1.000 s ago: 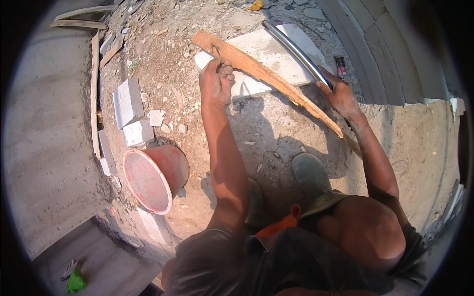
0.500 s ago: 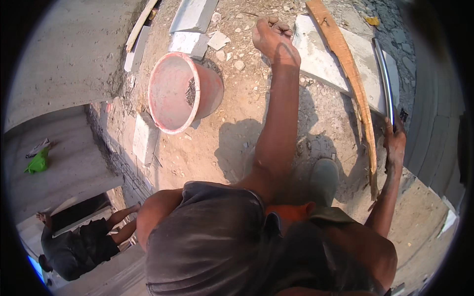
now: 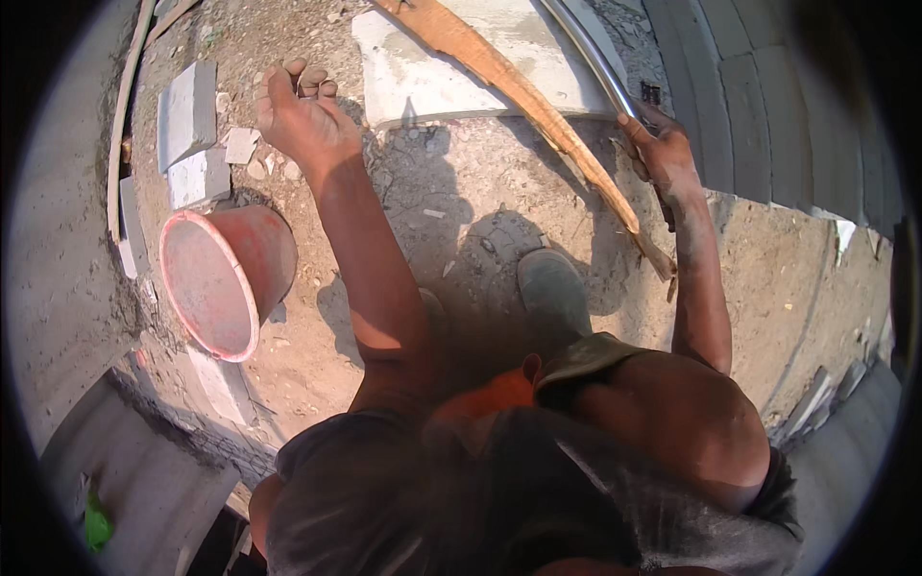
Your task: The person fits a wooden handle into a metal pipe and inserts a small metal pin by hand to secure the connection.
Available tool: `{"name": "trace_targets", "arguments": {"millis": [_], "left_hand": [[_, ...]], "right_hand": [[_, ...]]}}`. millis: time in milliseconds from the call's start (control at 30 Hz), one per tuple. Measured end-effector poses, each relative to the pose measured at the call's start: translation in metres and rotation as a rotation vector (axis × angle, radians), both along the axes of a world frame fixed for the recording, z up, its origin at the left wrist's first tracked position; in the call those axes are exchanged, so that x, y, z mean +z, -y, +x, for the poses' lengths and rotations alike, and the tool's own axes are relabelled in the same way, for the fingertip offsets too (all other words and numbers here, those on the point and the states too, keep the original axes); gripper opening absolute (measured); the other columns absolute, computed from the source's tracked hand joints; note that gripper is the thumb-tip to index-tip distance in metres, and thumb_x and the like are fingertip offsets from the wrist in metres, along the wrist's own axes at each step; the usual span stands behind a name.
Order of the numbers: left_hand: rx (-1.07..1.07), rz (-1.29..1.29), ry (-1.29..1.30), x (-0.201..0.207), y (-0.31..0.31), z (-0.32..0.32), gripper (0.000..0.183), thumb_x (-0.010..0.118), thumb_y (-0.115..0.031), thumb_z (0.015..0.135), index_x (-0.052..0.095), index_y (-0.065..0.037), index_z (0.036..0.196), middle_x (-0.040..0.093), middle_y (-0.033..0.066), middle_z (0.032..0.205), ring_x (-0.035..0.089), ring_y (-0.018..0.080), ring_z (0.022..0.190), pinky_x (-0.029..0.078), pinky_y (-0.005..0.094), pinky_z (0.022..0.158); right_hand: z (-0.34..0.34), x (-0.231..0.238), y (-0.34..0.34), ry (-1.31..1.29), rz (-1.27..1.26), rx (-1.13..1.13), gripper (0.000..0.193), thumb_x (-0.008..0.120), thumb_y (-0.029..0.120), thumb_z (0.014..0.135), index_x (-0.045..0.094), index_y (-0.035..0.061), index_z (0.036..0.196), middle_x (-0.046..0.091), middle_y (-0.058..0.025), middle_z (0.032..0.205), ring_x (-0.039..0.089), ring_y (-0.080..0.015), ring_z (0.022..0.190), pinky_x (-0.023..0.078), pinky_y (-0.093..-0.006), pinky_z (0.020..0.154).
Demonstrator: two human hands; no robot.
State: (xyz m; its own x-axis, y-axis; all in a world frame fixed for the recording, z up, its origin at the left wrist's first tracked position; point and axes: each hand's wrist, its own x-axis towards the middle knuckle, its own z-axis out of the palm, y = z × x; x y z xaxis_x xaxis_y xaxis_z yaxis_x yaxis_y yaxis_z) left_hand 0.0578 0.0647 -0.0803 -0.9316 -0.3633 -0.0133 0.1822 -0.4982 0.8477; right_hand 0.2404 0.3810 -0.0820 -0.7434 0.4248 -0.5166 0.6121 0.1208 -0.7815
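My left hand [image 3: 309,117] is raised over the rubble ground, left of a pale slab [image 3: 413,82]. Its fingers curl in toward the palm; whatever they hold, if anything, is too small to make out. My right hand [image 3: 665,158] is closed around the near end of a long, shiny metal bar [image 3: 595,58], which runs away over the slab's right side. A rough-edged wooden plank [image 3: 519,91] lies slantwise across the slab, its splintered near end close to my right forearm.
A red bucket [image 3: 274,252] lies tipped on its side at the left, beside pale blocks [image 3: 192,110]. Another block [image 3: 221,384] sits nearer. My boot [image 3: 555,293] stands in the middle. Grey block wall [image 3: 740,115] rises at the right; a green bag [image 3: 96,523] lies lower left.
The view has swung to the right, so bucket, slab and plank appear further left. My right hand still grips the metal bar. My left hand stays curled. The other person has left the view.
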Motion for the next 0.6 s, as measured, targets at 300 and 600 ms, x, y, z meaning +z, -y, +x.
{"name": "trace_targets", "arguments": {"millis": [300,600], "left_hand": [[-1.024,-0.999,-0.096,-0.012,-0.181,0.093,0.040,0.069,-0.025,0.094,0.059,0.006,0.119,0.070,0.0115,0.092,0.068,0.0153,0.078,0.052,0.0294,0.067],[-1.265,-1.330,-0.515,-0.039,-0.267,0.106,0.025,0.065,-0.021,0.090,0.067,0.000,0.104,0.071,0.0182,0.089,0.070,0.0307,0.080,0.053,0.0406,0.074]], "right_hand": [[0.043,0.047,-0.062,-0.335,0.414,-0.159,0.023,0.075,0.023,0.090,0.063,0.0026,0.092,0.055,-0.0008,0.063,0.048,-0.0074,0.047,0.036,-0.0248,0.043],[0.039,0.104,-0.063,-0.381,0.295,-0.296,0.030,0.077,0.027,0.088,0.067,-0.0009,0.093,0.058,-0.0005,0.065,0.050,-0.0073,0.054,0.039,-0.0262,0.048]]}}
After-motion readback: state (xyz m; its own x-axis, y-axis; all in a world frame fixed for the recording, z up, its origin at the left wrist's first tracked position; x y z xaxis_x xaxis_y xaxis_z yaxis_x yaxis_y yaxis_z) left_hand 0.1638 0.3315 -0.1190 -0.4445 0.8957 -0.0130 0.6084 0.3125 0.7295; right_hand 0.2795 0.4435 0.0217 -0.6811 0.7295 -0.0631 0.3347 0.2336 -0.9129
